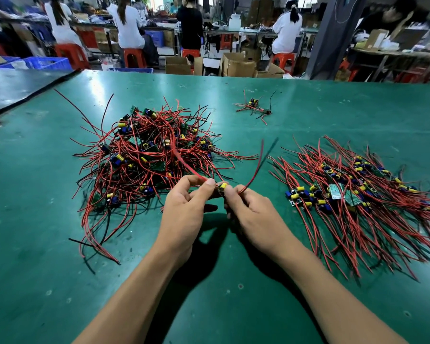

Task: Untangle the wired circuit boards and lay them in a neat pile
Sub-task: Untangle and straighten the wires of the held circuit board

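- Board point(222, 187) with a yellow part sits pinched between both hands, above the green counter point(35, 219) and between the two heaps.
- Left hand point(184, 207) fingers press on a red wire point(184, 162) running back into the tangled heap point(149, 155); right hand point(253, 214) fingers grip the board's other lead.
- Step in hand, likely: freeing one board.
- Next move calls for drawing the wire clear, then laying the board on the neat pile point(353, 194) at right, wires aligned.

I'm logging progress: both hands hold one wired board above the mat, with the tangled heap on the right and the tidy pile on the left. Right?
Sides are swapped. The head view shows the tangled heap on the left and the tidy pile on the right; both hands do hold one wired board.
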`<action>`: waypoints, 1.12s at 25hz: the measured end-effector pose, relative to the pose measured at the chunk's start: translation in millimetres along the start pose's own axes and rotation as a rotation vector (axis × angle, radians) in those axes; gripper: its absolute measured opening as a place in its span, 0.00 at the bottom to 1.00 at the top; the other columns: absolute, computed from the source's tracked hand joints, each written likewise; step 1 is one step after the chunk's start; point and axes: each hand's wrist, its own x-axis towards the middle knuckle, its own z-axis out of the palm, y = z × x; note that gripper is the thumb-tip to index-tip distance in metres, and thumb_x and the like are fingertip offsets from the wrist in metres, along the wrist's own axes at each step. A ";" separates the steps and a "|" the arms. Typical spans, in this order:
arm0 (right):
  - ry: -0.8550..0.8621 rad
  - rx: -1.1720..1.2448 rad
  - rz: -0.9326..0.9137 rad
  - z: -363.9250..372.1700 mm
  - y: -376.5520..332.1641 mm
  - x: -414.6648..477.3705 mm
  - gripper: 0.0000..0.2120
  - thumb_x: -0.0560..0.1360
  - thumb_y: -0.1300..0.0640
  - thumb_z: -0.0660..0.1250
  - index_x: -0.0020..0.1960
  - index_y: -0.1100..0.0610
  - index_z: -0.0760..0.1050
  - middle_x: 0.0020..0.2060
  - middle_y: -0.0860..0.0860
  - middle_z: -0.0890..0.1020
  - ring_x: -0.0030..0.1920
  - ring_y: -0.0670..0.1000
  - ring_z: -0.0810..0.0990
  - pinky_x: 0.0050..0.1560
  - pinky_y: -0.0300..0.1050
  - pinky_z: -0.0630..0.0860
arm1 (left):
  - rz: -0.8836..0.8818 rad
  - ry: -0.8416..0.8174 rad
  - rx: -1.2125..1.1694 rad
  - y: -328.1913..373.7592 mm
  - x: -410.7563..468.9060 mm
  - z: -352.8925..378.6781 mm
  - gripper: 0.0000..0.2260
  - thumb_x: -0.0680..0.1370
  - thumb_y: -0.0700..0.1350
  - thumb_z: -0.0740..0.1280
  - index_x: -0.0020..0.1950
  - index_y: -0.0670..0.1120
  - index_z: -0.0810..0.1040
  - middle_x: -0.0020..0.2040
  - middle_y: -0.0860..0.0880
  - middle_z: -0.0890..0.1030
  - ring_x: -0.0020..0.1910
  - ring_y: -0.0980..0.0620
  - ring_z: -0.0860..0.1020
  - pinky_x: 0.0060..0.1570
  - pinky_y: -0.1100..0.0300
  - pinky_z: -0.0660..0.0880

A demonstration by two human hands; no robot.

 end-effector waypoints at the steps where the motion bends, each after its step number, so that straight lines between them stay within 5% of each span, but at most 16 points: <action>1: 0.013 0.150 0.054 3.3 -0.7 1.0 0.18 0.83 0.44 0.60 0.40 0.53 0.74 0.32 0.49 0.77 0.27 0.46 0.70 0.30 0.40 0.68 | -0.010 0.000 -0.012 -0.1 0.5 -0.8 0.03 0.78 0.42 0.68 0.45 0.46 0.79 0.42 0.45 0.85 0.45 0.45 0.83 0.54 0.41 0.77; 5: -0.009 0.425 0.100 0.5 -4.2 2.5 0.14 0.83 0.48 0.61 0.41 0.49 0.75 0.33 0.52 0.74 0.24 0.47 0.68 0.23 0.37 0.63 | -0.075 -0.152 -0.156 -0.8 3.0 -6.2 0.08 0.69 0.40 0.74 0.47 0.48 0.81 0.49 0.44 0.84 0.49 0.46 0.80 0.52 0.46 0.77; 8: -0.123 0.594 0.120 -3.0 -6.5 1.3 0.13 0.83 0.53 0.61 0.41 0.49 0.77 0.33 0.52 0.73 0.24 0.46 0.68 0.23 0.37 0.61 | -0.183 -0.164 -0.216 -4.2 8.9 -4.6 0.08 0.72 0.37 0.69 0.50 0.44 0.80 0.45 0.44 0.83 0.41 0.49 0.81 0.41 0.55 0.79; 10: -0.225 0.645 0.100 -5.5 -9.5 -2.0 0.13 0.83 0.56 0.62 0.42 0.50 0.80 0.31 0.47 0.77 0.26 0.42 0.73 0.26 0.34 0.69 | -0.282 -0.137 -0.235 -1.6 11.1 -3.9 0.03 0.76 0.43 0.67 0.46 0.44 0.78 0.39 0.45 0.80 0.32 0.50 0.78 0.31 0.59 0.77; 13: -0.321 0.559 0.073 -9.8 -13.5 -5.5 0.12 0.82 0.56 0.64 0.43 0.53 0.83 0.29 0.43 0.79 0.28 0.38 0.75 0.29 0.28 0.70 | -0.357 -0.225 -0.188 0.3 12.3 -7.6 0.13 0.73 0.55 0.69 0.42 0.45 0.76 0.33 0.48 0.76 0.26 0.53 0.75 0.24 0.62 0.74; 19: -0.205 0.345 0.048 -14.1 -7.9 -2.1 0.16 0.77 0.45 0.66 0.34 0.52 0.74 0.27 0.46 0.66 0.27 0.43 0.62 0.26 0.33 0.60 | -0.354 -0.315 -0.193 -1.3 11.0 -12.4 0.17 0.67 0.49 0.75 0.48 0.41 0.77 0.38 0.44 0.77 0.27 0.49 0.78 0.29 0.58 0.80; 25: -0.055 0.211 -0.042 -13.0 -3.5 1.6 0.08 0.80 0.55 0.69 0.44 0.53 0.84 0.32 0.41 0.81 0.35 0.39 0.76 0.38 0.30 0.71 | -0.337 -0.272 -0.138 -4.3 8.6 -13.3 0.16 0.64 0.42 0.77 0.49 0.40 0.79 0.40 0.41 0.83 0.33 0.43 0.83 0.34 0.57 0.81; 28: 0.029 0.322 0.027 -13.1 -1.9 3.3 0.07 0.79 0.55 0.70 0.46 0.56 0.85 0.27 0.42 0.79 0.28 0.39 0.72 0.31 0.30 0.68 | -0.366 -0.302 -0.127 -3.2 5.2 -11.5 0.17 0.65 0.38 0.76 0.51 0.39 0.79 0.43 0.37 0.83 0.34 0.40 0.83 0.34 0.55 0.81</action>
